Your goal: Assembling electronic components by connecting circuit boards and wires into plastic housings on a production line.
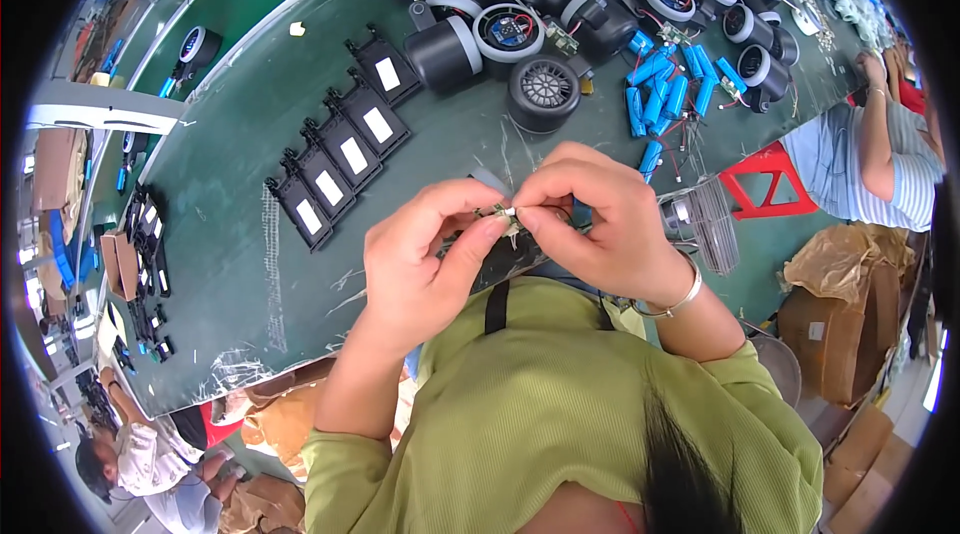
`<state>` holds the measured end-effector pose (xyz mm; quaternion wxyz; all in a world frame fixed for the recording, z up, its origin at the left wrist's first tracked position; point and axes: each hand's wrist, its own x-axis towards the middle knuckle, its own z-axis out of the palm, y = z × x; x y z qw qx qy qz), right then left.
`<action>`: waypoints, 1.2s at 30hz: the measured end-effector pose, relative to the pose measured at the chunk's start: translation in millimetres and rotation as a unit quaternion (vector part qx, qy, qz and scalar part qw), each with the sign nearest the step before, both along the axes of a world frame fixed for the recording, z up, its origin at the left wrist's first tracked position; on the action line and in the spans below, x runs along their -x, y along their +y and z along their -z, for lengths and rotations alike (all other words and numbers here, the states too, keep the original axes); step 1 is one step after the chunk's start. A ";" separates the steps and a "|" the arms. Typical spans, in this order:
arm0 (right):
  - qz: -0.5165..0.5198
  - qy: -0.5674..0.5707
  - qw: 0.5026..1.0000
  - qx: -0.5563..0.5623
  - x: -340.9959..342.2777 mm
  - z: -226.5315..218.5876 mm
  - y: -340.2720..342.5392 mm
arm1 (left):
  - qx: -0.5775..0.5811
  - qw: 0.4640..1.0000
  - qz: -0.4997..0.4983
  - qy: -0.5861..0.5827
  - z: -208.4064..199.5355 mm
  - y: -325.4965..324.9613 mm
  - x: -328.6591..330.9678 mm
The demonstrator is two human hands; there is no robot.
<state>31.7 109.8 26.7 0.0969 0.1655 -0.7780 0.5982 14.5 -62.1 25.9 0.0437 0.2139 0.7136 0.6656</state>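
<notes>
Close in front of my chest, both hands meet over the near edge of the table. My left hand [425, 249] pinches a small green circuit board [503, 220] between thumb and forefinger. My right hand [605, 219] is closed in a pinch on a small white connector [513, 212] at the board's edge. Fingers cover most of both parts, so whether the connector is seated cannot be told. Beneath the fingers a dark part and thin wires show only partly. Beyond my right hand lies a loose pile of blue battery cells [655, 99] with wires.
Black plastic covers with white labels [350, 156] lie in a slanting row on the green table [230, 274]. Several round black fan housings [545, 94] crowd the far side. To the right are a metal fan [705, 224], a red stool [768, 182] and a seated person [870, 164].
</notes>
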 end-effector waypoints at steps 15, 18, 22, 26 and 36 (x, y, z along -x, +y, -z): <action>0.046 0.114 0.983 -0.135 -4.6 -0.1 -6.0 | 0.061 0.996 -0.057 0.029 -2.7 2.5 -10.7; 0.064 0.129 0.979 -0.143 -8.0 0.2 -8.9 | 0.071 0.987 -0.036 0.141 2.7 -3.1 -5.4; 0.145 0.128 0.977 -0.093 -20.1 9.6 -22.7 | 0.084 0.982 -0.061 0.159 1.5 0.5 -9.4; 0.189 0.083 0.978 -0.044 -30.9 11.8 -37.4 | 0.097 0.966 -0.073 0.227 6.7 3.8 -10.2; 0.104 0.023 0.993 -0.049 -25.9 10.5 -16.6 | 0.071 0.996 0.051 0.036 4.8 -13.5 -7.6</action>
